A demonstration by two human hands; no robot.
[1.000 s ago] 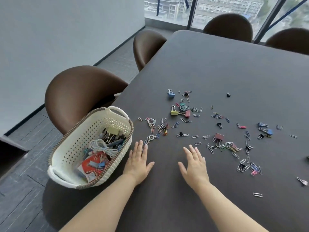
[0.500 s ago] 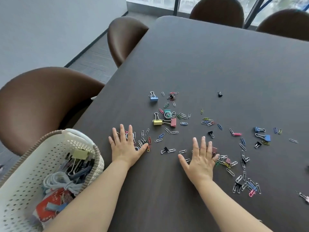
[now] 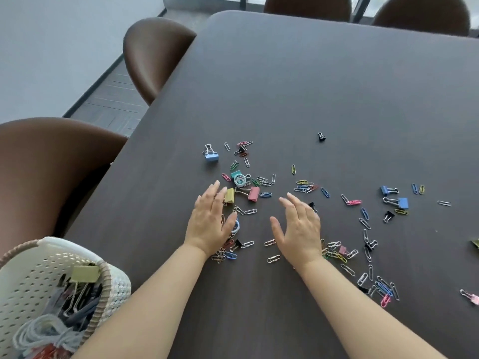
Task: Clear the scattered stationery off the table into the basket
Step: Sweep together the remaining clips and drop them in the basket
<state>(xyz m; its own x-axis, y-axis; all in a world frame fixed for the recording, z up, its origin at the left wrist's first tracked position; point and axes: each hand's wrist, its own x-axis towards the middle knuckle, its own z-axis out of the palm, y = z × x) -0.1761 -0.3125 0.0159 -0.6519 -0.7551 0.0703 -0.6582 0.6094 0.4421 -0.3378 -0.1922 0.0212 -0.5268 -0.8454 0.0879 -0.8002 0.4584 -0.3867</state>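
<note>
Both hands are flat-ish over the dark wood-grain tabletop with nothing gripped. The left hand has its fingers spread and palm down right on top of a clump of coloured wire paper clips, some poking out under the wrist, and its fingertips sit just beside a small yellow metal binder clip. The right hand is open too, fingers loosely together and tilted a bit on edge; can't tell if it's actually touching the surface. Between the two hands there's a bare strip with only a couple of silver paper clips. Just past the fingertips are a pink binder clip, a little round clear tub of clips and a blue binder clip further out. More thin bent-wire clips and small blue and black binder clips trail off toward the right edge. The white perforated plastic basket with a woven brown rim sits at the near left corner, well apart from the mess, holding an olive binder clip and some cord. The far half of the tabletop is wide open, rounded corner, with brown smooth-backed chairs tucked along the left and far edges.
</note>
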